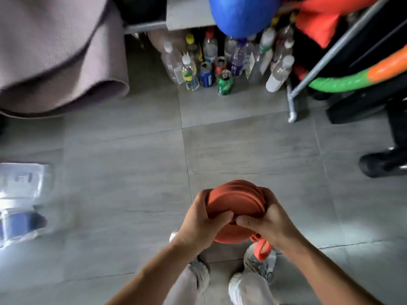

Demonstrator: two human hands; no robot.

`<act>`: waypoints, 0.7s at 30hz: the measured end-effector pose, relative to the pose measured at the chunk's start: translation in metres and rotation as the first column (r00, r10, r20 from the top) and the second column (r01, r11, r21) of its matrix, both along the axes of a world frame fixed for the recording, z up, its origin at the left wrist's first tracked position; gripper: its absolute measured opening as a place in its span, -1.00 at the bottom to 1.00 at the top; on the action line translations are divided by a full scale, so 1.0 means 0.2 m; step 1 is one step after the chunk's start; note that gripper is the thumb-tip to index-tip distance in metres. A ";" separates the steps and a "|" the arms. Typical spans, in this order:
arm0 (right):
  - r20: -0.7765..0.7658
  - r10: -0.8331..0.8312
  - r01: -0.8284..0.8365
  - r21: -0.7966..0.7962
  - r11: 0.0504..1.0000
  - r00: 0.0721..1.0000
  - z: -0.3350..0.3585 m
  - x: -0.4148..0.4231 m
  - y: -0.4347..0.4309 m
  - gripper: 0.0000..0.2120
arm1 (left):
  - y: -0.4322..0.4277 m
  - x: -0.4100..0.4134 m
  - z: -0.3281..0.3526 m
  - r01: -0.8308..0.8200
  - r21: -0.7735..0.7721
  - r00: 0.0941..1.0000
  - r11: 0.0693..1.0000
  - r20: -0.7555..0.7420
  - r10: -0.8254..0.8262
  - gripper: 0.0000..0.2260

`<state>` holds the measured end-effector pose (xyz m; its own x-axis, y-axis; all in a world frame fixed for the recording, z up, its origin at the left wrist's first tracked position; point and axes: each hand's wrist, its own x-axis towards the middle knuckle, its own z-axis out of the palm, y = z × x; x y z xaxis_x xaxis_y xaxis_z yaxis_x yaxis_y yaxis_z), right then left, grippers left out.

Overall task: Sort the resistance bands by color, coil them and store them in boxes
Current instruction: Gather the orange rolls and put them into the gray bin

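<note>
head view: we see the left hand (199,219) and the right hand (263,219) both curled tight round a coiled orange resistance band (233,200), thumbs meeting at its near edge. we hold it above the grey tiled floor (132,172), over our shoes (258,263), a loose end (263,249) hanging below the right hand. far off stand bottles and cans (220,62); a blurred clear box (22,199) lies at the left edge.
</note>
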<state>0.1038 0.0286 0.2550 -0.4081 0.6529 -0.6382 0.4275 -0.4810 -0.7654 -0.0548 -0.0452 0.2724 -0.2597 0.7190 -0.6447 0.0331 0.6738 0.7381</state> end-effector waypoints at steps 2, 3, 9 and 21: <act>0.015 0.025 -0.025 0.021 0.999 1.000 0.33 -0.02 -0.02 -0.08 | -0.02 -0.01 0.33 -0.002 -0.015 1.000 1.000 -0.002 0.002 -0.54; 0.014 0.039 -0.040 0.035 0.999 0.999 0.50 -0.03 -0.02 -0.09 | -0.03 -0.02 0.51 -0.011 -0.008 1.000 1.000 0.006 0.011 -0.54; 0.059 0.139 -0.147 0.153 0.977 0.989 1.36 -0.08 -0.04 -0.34 | -0.11 -0.10 1.37 -0.016 0.034 0.998 0.999 0.055 0.014 -0.50; 0.005 0.398 -0.386 0.259 0.885 0.917 2.01 -0.48 -0.41 -0.46 | -0.66 -0.32 2.04 -0.411 0.094 0.911 0.907 0.091 0.403 -0.76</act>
